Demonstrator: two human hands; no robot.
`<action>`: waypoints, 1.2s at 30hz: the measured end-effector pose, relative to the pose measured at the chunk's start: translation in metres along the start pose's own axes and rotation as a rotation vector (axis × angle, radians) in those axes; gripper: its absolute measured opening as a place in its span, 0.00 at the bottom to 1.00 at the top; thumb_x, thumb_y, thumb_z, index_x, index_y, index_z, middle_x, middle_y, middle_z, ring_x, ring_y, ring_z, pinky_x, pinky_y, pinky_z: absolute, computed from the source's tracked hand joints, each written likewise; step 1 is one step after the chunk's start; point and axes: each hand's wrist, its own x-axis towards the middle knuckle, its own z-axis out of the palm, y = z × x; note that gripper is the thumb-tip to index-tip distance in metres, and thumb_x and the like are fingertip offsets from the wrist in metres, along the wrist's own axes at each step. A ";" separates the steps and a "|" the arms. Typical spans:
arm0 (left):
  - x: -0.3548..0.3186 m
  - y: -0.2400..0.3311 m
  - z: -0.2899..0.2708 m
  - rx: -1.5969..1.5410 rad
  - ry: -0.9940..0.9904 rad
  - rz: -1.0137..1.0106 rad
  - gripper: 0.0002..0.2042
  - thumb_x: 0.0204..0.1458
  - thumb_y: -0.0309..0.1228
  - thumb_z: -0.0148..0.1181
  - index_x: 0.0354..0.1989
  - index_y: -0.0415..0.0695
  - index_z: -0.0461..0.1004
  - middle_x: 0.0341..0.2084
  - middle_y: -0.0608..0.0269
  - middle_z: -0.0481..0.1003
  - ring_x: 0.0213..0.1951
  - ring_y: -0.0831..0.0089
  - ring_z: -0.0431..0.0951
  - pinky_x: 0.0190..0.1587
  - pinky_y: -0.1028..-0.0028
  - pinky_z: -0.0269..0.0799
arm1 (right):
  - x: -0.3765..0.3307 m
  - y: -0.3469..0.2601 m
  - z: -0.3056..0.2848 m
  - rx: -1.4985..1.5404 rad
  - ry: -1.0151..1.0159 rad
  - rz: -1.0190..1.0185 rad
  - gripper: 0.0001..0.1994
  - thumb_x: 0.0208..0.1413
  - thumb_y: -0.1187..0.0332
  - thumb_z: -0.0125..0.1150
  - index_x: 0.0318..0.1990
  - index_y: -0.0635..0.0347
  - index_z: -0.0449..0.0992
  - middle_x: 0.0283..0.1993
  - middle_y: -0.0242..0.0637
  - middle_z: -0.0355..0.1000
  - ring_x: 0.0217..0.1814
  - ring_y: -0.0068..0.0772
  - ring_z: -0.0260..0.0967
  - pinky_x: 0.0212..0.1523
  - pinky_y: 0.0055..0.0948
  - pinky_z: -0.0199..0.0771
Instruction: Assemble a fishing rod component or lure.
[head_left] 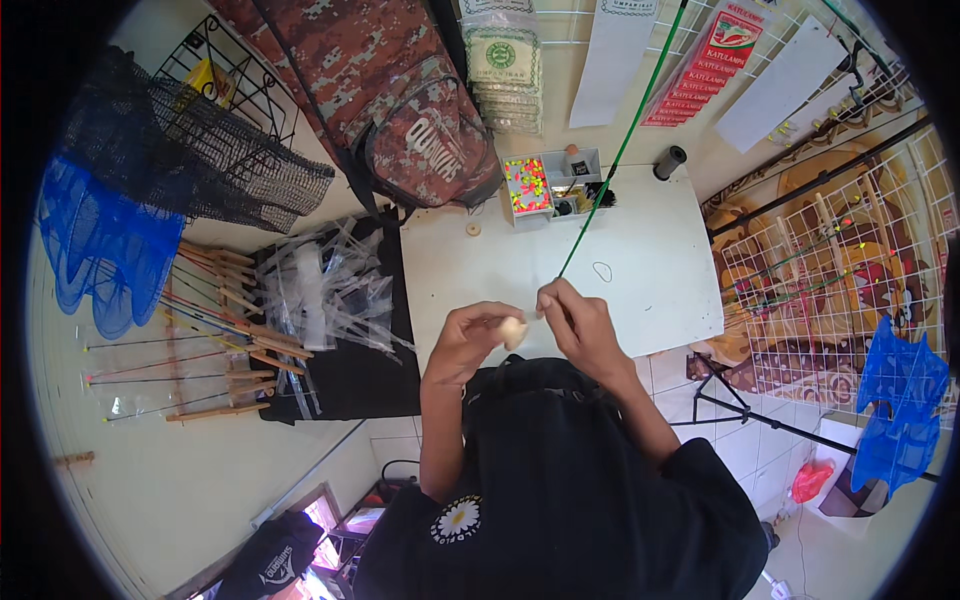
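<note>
Green and slender, one rod (625, 130) slants over the white table (650, 315) to the right hand (583, 328), whose fingers look curled closed about its lower end, near the table's front edge. Just beside it, the left hand (465, 345) pinches one pale, rounded piece (514, 333). The step in hand seems to be close work at the rod's end — the hands nearly meet — and the next move would call for a steady right grip and a careful left one; whether rod and piece touch, I cannot tell. Counting outward, the table bears one grey compartment tray (594, 160), its left part full of bright beads (525, 185) too many to number, one black cylinder (670, 163), one small tan ring (473, 229) and one thin loop (602, 271). Around it show two blue nets (100, 240), left and right, and one camouflage backpack (420, 120) — the wooden-handled sticks (280, 342) overlap too much to count.
</note>
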 end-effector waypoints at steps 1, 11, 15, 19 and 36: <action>-0.007 -0.010 -0.018 -0.159 -0.055 0.012 0.19 0.55 0.32 0.62 0.51 0.33 0.71 0.41 0.53 0.75 0.41 0.71 0.75 0.41 0.76 0.74 | 0.002 0.002 0.000 -0.079 0.003 -0.023 0.02 0.59 0.71 0.51 0.37 0.57 0.69 0.19 0.40 0.69 0.18 0.44 0.69 0.20 0.40 0.65; 0.019 0.019 0.001 -0.446 0.666 0.519 0.16 0.58 0.27 0.57 0.51 0.31 0.64 0.41 0.53 0.69 0.43 0.69 0.72 0.50 0.72 0.72 | -0.023 0.012 0.006 -0.110 -0.182 -0.089 0.02 0.58 0.72 0.52 0.36 0.58 0.71 0.16 0.39 0.67 0.16 0.42 0.67 0.21 0.35 0.64; 0.016 0.002 -0.006 0.601 0.792 0.438 0.12 0.53 0.21 0.60 0.46 0.34 0.72 0.40 0.58 0.72 0.39 0.73 0.75 0.45 0.75 0.72 | -0.025 -0.008 -0.005 -0.067 -0.165 -0.199 0.01 0.55 0.75 0.55 0.34 0.60 0.73 0.15 0.36 0.66 0.14 0.34 0.65 0.19 0.30 0.63; 0.008 -0.007 -0.005 1.080 0.586 0.213 0.14 0.47 0.23 0.66 0.44 0.40 0.78 0.36 0.60 0.72 0.34 0.74 0.74 0.38 0.76 0.71 | -0.021 -0.023 -0.025 -0.010 -0.082 -0.260 0.02 0.54 0.77 0.55 0.32 0.61 0.73 0.16 0.31 0.65 0.13 0.27 0.60 0.18 0.25 0.60; -0.035 -0.061 -0.108 1.069 0.644 0.021 0.07 0.51 0.20 0.55 0.38 0.39 0.76 0.28 0.60 0.69 0.33 0.68 0.73 0.38 0.73 0.68 | -0.012 -0.018 -0.048 -0.399 0.096 -0.369 0.04 0.47 0.71 0.68 0.27 0.55 0.77 0.21 0.29 0.73 0.18 0.29 0.64 0.23 0.29 0.63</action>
